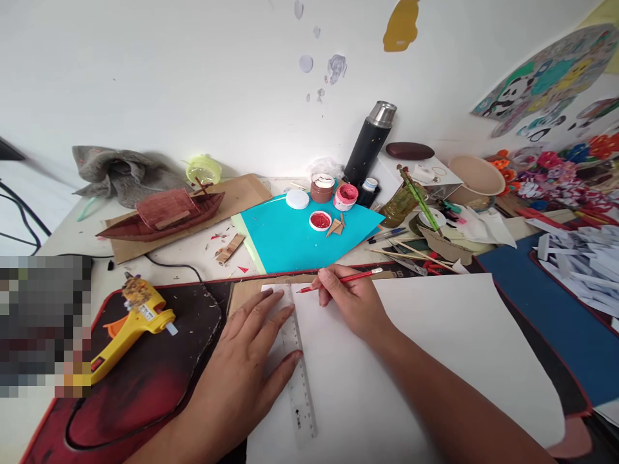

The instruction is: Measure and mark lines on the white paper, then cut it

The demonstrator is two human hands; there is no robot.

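My left hand [258, 351] lies flat with its fingers spread, pressing on a clear plastic ruler [304, 399]. The ruler runs lengthwise near the left edge of a large white sheet of paper [435, 348]. Between the thumb and fingers of my right hand [351, 303] is a red pencil [360, 276]. Its sharpened tip points left, close to the ruler's far end; whether it touches the paper I cannot tell. Part of the ruler is hidden under my left fingers. Brown cardboard [246, 291] shows beneath the sheet's far left corner.
Left of my hands lies a yellow glue gun [128, 328] with its cord. Behind stand a red model boat [169, 216], open paint jars [346, 197] on a turquoise sheet [275, 238], and a black thermos [368, 145]. Cut paper strips [585, 264] are heaped at right.
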